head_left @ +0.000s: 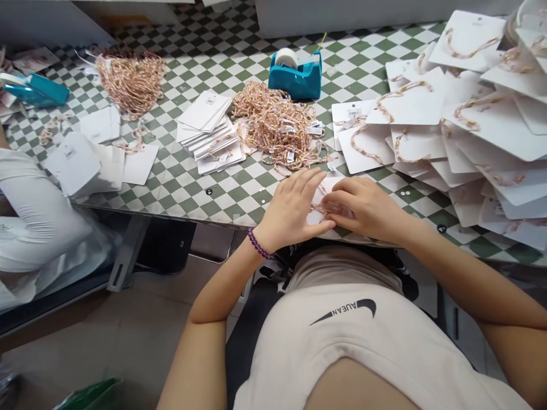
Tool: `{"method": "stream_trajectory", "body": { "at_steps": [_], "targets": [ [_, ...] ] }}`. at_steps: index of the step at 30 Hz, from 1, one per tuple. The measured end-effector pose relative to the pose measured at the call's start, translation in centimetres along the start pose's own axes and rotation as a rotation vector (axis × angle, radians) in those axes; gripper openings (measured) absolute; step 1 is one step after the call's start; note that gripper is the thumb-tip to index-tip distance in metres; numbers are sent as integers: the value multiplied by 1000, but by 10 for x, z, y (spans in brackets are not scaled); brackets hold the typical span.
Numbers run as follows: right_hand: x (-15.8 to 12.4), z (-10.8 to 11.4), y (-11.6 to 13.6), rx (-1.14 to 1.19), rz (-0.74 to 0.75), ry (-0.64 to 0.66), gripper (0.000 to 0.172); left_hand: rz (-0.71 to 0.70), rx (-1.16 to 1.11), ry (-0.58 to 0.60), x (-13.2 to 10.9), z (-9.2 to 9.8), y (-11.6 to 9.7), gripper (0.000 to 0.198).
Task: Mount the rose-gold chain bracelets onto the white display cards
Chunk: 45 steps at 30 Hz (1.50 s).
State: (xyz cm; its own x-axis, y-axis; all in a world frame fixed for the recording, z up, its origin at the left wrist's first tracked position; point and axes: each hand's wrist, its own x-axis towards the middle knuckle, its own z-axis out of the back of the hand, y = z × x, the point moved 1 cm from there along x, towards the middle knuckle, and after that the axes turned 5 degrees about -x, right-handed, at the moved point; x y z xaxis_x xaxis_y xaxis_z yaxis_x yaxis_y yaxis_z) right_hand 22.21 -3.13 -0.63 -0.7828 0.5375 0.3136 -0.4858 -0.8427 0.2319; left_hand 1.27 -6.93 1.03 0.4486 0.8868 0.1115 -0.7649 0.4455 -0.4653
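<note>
A white card (315, 217) lies at the table's front edge, partly hidden under my hands, with a pink-and-gold beaded bracelet (318, 207) across it. My left hand (290, 208), with a purple bead bracelet (257, 244) at its wrist, rests on the card's left side, fingers stretched out and thumb apart. From the right, my right hand (365, 209) has its fingers bent and closed on the beaded bracelet. Just beyond my hands is a heap of similar beaded bracelets (273, 122) with small tags. Beside it on the left is a stack of white cards (209, 131).
A teal tape dispenser (294, 77) stands behind the heap. Cards with bracelets (465, 125) pile up on the right of the checkered table (200, 196). At left are another bracelet bundle (132, 82), a second dispenser (36, 90) and a co-worker's white sleeve (38, 216).
</note>
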Motion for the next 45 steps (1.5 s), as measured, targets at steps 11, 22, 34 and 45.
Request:
{"method": "stream_trajectory", "body": {
  "at_steps": [11,22,34,45],
  "targets": [
    [10,6,-15,75,48,93,28,76,-81,16,5,-14,0,51],
    [3,-1,-18,26,89,-19,20,94,-115,-98,5,-24,0,36],
    [4,7,-17,-68,50,39,20,88,-140,-143,4,-24,0,30],
    [3,8,-15,50,77,-25,13,91,-152,-140,5,-25,1,28]
  ]
}}
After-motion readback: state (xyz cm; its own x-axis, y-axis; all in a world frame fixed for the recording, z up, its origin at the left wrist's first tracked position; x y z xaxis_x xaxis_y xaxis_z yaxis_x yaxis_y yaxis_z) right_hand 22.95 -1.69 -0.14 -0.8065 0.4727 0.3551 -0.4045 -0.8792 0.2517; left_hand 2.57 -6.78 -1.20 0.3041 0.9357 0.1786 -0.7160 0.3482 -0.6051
